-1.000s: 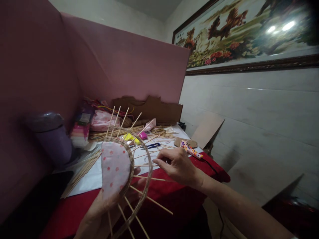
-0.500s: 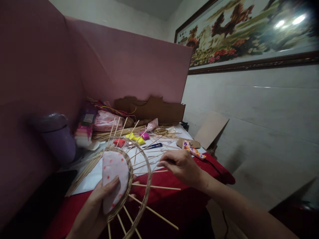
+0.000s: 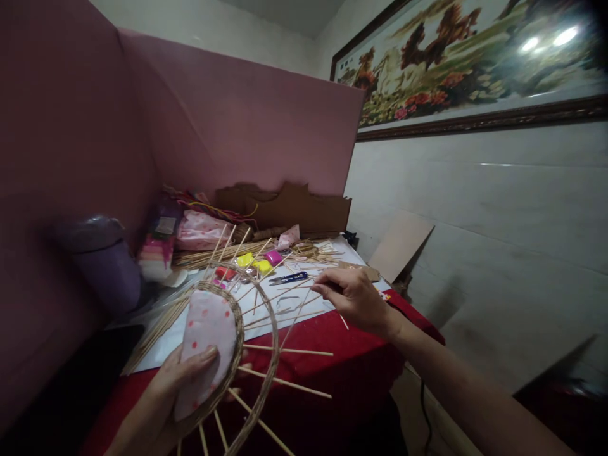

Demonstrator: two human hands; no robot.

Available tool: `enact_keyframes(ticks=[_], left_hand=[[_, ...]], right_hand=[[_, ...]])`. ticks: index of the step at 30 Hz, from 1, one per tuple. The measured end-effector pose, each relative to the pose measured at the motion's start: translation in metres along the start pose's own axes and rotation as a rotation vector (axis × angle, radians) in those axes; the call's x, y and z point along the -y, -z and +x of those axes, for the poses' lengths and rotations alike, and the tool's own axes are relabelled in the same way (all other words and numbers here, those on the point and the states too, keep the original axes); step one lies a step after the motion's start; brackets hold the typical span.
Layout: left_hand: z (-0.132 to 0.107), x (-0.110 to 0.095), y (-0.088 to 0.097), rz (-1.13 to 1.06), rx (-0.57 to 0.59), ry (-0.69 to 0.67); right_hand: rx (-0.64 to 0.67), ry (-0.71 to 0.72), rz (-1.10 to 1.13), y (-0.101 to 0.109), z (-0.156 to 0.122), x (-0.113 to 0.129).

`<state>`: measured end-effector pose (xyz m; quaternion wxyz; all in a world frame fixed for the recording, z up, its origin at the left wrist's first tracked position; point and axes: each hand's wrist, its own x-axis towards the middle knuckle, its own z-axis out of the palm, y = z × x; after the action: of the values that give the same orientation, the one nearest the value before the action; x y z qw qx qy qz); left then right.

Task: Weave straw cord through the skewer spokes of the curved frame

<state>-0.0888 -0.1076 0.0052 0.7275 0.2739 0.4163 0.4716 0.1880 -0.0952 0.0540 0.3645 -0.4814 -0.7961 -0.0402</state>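
Observation:
My left hand (image 3: pixel 173 386) grips a half-round fan-shaped piece by its fabric centre (image 3: pixel 209 342), white with red dots, thumb on the front and fingers behind. A braided twine edge (image 3: pixel 239 323) borders the fabric. Thin wooden sticks (image 3: pixel 304 382) spread out from it, and an outer ring of twine (image 3: pixel 273 342) crosses them. My right hand (image 3: pixel 349 297) is pinched closed on the end of a thin strand of twine (image 3: pixel 297 313), which runs taut down to the outer ring.
Thread snips (image 3: pixel 289 278) lie on the white sheet beyond the piece, near yellow packets (image 3: pixel 263 266). A purple tumbler (image 3: pixel 107 266) stands at left. Bundled sticks (image 3: pixel 156 332) lie beside it. Torn cardboard (image 3: pixel 289 206) leans at the back. Red cloth (image 3: pixel 342 373) covers the table's front.
My right hand has moved slightly right, drawing the strand out longer and straighter. My left hand has shifted the piece a little left and down, turning it slightly.

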Motion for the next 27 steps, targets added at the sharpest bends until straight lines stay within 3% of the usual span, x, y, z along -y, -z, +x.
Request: enact_keyframes(ticks=[5,14,27], left_hand=[[-0.004,0.004,-0.005,0.16,0.029,-0.029],[-0.003,0.01,-0.003,0.212,0.053,-0.006],[-0.002,0.009,-0.003,0.22,0.117,0.052]], right_hand=[[-0.01,0.11,-0.123,-0.01,0.001,0.009],[-0.065,0.245,-0.34,-0.032,0.003,0.015],[-0.115,0.286,-0.429,-0.04,0.006,0.018]])
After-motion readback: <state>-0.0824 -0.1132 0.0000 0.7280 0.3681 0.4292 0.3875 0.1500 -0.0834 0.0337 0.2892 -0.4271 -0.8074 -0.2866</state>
